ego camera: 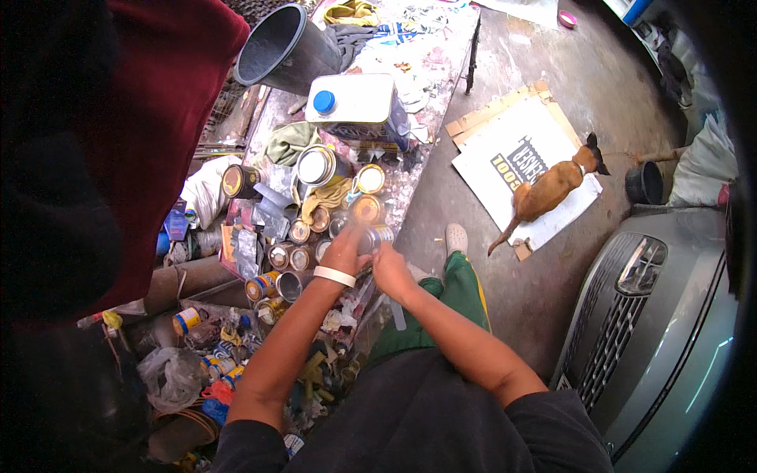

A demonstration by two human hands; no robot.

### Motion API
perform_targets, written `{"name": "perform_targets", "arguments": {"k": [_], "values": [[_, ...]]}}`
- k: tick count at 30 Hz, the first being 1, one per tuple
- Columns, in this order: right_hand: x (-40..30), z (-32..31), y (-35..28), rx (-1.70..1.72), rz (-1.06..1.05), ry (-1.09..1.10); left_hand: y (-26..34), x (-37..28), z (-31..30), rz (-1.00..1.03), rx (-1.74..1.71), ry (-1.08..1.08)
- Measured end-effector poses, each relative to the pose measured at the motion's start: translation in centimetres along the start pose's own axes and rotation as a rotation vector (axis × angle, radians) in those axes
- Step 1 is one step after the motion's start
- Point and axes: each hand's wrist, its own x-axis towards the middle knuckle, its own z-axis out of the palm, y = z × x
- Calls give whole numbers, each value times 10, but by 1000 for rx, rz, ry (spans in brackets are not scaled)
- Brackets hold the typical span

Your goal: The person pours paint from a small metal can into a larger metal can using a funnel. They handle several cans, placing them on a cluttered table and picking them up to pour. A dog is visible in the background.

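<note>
My left hand (343, 255), with a white band at its wrist, is blurred at the fingertips and holds a small labelled can (383, 234), tilted on its side. Close against that can is my right hand (392, 272), its fingers curled. A flat pale strip (398, 316), perhaps a spatula, sticks out below the right fist. Around my hands stand several open or lidded cans, among them a rusty-topped can (366, 208) and a can with a pale yellow top (371, 178). An empty-looking metal can (290, 287) lies left of my left wrist.
A large rectangular tin (353, 106) with a blue cap stands on the stained table (434, 77), near a black bucket (275, 44). A brown dog (550, 190) rests on flattened cardboard (482, 156). A grey car front (639, 307) is at right; litter fills the lower left.
</note>
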Motion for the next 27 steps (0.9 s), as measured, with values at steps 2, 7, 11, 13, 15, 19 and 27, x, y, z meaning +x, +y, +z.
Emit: {"name": "perform_targets", "arguments": {"k": [2,7,11,13,15,19,27], "values": [[2,-2,3,-29,-57,7,3,0,-1,-33,-2,-32],[7,-13,16,32,-132,-72,4,2,-2,-27,-40,-52],[13,-22,24,-8,-177,-153,-1,1,2,-27,-5,-83],[19,-29,29,-25,-208,-195,4,5,-1,-48,7,-113],[21,-30,30,-40,-242,-218,6,7,-6,-74,11,-146],[16,-35,18,-65,-204,-228,-10,-1,1,-82,-9,-124],[-2,-34,14,49,-88,7,26,-1,-5,-351,145,-80]]}}
